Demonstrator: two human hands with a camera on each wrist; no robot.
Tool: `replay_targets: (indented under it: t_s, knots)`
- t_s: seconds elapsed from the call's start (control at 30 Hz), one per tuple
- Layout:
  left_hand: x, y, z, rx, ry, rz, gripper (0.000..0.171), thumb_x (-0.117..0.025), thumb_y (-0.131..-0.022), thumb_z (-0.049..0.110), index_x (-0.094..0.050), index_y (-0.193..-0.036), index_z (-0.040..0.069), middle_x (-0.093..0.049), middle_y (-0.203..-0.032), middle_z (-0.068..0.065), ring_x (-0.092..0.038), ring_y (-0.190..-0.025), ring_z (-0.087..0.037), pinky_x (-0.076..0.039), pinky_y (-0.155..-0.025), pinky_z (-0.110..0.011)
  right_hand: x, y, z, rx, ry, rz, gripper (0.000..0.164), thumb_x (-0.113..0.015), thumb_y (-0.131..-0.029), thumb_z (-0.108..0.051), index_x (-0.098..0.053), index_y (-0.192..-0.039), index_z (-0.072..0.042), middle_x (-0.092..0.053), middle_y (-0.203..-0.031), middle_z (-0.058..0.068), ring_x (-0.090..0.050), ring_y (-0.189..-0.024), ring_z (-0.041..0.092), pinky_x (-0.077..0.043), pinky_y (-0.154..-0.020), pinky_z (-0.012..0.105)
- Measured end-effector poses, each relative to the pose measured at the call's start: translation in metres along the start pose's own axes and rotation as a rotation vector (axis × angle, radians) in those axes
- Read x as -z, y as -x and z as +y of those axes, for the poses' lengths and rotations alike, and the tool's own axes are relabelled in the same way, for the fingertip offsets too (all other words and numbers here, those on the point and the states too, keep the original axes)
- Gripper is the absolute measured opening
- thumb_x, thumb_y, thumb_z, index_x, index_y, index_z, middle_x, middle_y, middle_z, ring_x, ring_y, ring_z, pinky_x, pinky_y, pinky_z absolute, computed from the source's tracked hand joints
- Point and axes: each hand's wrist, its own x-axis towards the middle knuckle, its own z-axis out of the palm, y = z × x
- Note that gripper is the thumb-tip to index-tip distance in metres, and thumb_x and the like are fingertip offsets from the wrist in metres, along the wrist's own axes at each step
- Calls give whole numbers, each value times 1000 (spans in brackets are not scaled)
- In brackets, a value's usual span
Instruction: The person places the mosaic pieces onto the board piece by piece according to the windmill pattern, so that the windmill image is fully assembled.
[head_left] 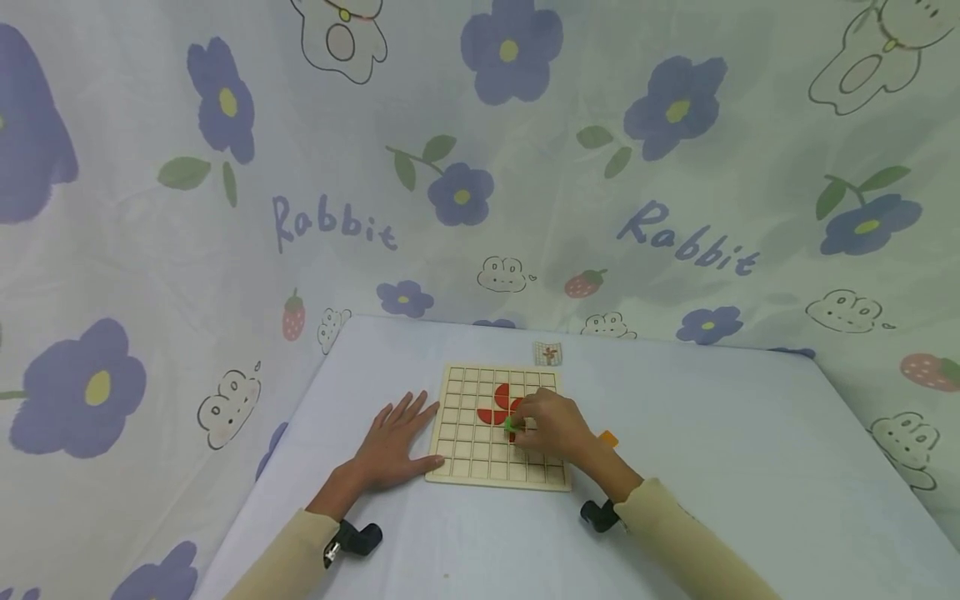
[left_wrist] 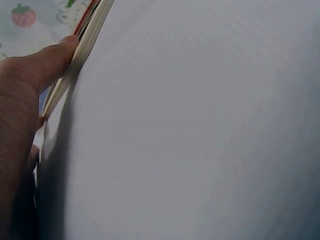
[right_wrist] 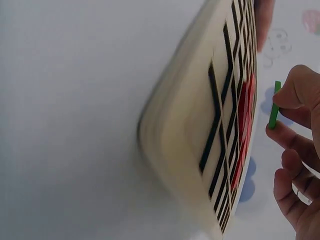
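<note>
A square wooden grid board (head_left: 465, 450) lies on the white table, with several red rounded pieces (head_left: 492, 417) set in its middle cells. My right hand (head_left: 555, 425) is over the board's right half and pinches a small flat green piece (right_wrist: 275, 105) between thumb and fingers. In the right wrist view the green piece is held apart from the board's surface. My left hand (head_left: 393, 442) lies with spread fingers at the board's left edge, its thumb (left_wrist: 65, 47) touching the rim. Part of the red pattern is hidden behind the right hand.
A small card (head_left: 548, 353) with a red pattern on a grid lies just behind the board. An orange piece (head_left: 608, 438) sits right of the board, beside the right wrist. A printed curtain (head_left: 480, 167) hangs behind the white table (head_left: 712, 467).
</note>
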Motion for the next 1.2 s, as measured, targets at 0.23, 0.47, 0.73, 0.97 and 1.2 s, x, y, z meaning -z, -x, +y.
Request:
replay_targets:
  t_s: [0.23,0.47,0.73,0.97,1.2]
  knots:
    - [2,0,1,-3,8,-19,95,-50,-84,77,-29,-157,19,-17,-163,-8,-7,-149,-31,-8,-117,-56,-15,-5,-16,113,37,-7,13,-75,-72,-16,-79,-82,-23,-66,-79,-14,-49,-74,5,-42,-55,18]
    - [3,2,1,-3,-1,-20,95,-51,-84,76,-28,-157,20,-16,-163,-7,-8,-149,-30,-8,-117,-54,-22,-7,-19,135,132,-74,16,-75,-74,-17,-79,-88,-23,-65,-83,-13,-49,-77,9,-46,-63,23]
    - [5,2,2,-11,4,-9,94,-52,-85,74,-30,-156,18,-19,-162,-9,-10,-149,-32,-10,-116,-56,-18,-9,-20,177,169,-91,15,-76,-74,-20,-78,-88,-25,-66,-87,-12,-48,-77,10,-44,-67,27]
    - [5,2,3,-11,3,-1,93,-54,-85,72,-31,-156,17,-20,-162,-9,-11,-148,-32,-11,-116,-56,-13,-9,-22,159,184,-130,14,-75,-75,-22,-78,-88,-25,-67,-89,-12,-50,-81,11,-42,-67,27]
    - [6,2,4,-15,-1,6,93,-54,-85,72,-31,-156,17,-20,-162,-9,-12,-148,-32,-12,-116,-56,-11,-10,-23,139,190,-130,10,-76,-77,-17,-78,-83,-24,-65,-83,-13,-53,-80,11,-44,-68,28]
